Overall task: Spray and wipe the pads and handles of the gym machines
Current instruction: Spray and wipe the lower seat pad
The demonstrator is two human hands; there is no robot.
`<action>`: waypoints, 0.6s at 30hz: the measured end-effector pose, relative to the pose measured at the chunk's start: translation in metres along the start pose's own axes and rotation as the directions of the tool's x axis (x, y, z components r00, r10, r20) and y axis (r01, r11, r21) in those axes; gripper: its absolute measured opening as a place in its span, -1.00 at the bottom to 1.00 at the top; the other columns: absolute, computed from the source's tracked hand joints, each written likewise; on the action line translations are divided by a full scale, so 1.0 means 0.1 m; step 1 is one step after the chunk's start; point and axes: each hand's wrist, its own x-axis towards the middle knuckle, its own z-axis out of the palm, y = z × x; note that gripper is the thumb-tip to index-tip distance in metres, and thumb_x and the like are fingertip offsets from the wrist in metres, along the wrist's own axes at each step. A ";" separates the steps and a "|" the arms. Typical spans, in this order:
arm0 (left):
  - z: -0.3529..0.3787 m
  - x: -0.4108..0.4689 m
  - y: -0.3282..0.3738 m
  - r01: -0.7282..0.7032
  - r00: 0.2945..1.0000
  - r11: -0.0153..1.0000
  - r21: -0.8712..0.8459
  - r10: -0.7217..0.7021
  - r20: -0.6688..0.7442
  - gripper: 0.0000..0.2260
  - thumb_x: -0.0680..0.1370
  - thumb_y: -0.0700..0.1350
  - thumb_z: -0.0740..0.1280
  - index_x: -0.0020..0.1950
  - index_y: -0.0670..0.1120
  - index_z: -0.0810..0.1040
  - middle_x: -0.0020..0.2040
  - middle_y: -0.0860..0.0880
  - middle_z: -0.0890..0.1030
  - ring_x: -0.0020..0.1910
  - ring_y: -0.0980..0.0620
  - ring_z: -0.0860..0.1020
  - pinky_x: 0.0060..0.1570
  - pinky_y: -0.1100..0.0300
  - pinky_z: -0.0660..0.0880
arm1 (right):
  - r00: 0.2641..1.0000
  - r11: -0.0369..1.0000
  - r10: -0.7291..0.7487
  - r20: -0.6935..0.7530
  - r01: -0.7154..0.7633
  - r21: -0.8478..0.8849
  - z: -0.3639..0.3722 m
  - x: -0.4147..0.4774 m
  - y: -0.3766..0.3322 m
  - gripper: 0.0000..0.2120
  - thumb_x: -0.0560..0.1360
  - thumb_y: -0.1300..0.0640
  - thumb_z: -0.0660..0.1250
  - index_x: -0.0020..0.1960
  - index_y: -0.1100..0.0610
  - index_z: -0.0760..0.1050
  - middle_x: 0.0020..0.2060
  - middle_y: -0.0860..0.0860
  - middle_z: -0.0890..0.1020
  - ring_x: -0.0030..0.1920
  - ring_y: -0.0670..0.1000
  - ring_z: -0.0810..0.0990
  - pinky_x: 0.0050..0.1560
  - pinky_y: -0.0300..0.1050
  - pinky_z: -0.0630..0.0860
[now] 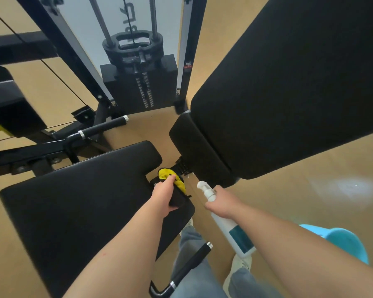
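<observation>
A black seat pad [84,196] of a gym machine fills the lower left. My left hand [165,195] grips a yellow and black cloth [177,183] at the seat pad's right edge, near its notch. Beside it my right hand [221,204] holds a white spray bottle [230,229] with a blue label, its nozzle pointing up toward the black back pad [289,87] that slopes across the upper right. One black handle [103,127] sticks out behind the seat. Another handle [192,263] lies below it near my legs.
The weight stack [142,87] with its guide rods and frame posts stands at the top centre. Another black and yellow pad [7,104] sits at the far left. A light blue bucket [345,241] stands on the tan floor at the lower right.
</observation>
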 end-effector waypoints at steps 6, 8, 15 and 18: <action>-0.07 0.20 0.12 -0.016 1.000 1.000 0.003 0.016 -0.020 -0.72 0.62 0.07 0.36 0.21 -0.01 0.36 0.02 -0.13 0.50 0.15 -0.23 0.52 0.21 -0.26 0.56 | 0.993 0.998 -0.062 -0.097 0.060 -0.019 -0.02 0.24 -0.45 -0.66 0.53 -0.06 0.40 0.21 0.01 0.38 -0.03 0.00 0.56 -0.05 0.05 0.60 -0.10 -0.03 0.54; -0.09 0.24 0.18 -0.016 0.999 0.999 -0.042 0.014 -0.043 -0.76 0.63 0.07 0.34 0.17 0.00 0.36 -0.03 -0.11 0.49 0.12 -0.20 0.52 0.22 -0.23 0.55 | 0.989 0.994 -0.109 -0.101 0.106 -0.032 -0.05 0.30 -0.62 -0.68 0.52 -0.07 0.38 0.18 -0.02 0.37 -0.04 0.00 0.57 -0.09 0.04 0.59 -0.13 -0.03 0.52; -0.15 0.33 0.39 -0.091 0.992 0.977 -0.192 0.071 -0.108 -0.79 0.65 0.11 0.29 0.17 0.02 0.41 -0.03 -0.08 0.54 -0.07 -0.11 0.54 0.20 -0.19 0.56 | 0.949 0.968 -0.243 -0.201 0.250 0.009 -0.26 0.46 -1.18 -0.56 0.55 -0.08 0.39 0.35 -0.03 0.35 0.04 0.03 0.60 -0.07 0.05 0.62 -0.09 0.03 0.61; -0.17 0.36 0.48 -0.120 0.984 0.972 -0.203 0.090 -0.152 -0.80 0.65 0.11 0.28 0.12 0.01 0.43 -0.07 -0.07 0.55 -0.02 -0.10 0.56 0.25 -0.13 0.53 | 0.944 0.965 -0.262 -0.200 0.263 -0.020 -0.37 0.52 -1.30 -0.67 0.56 -0.07 0.39 0.22 0.00 0.36 0.00 0.02 0.58 -0.09 0.03 0.61 -0.11 0.01 0.60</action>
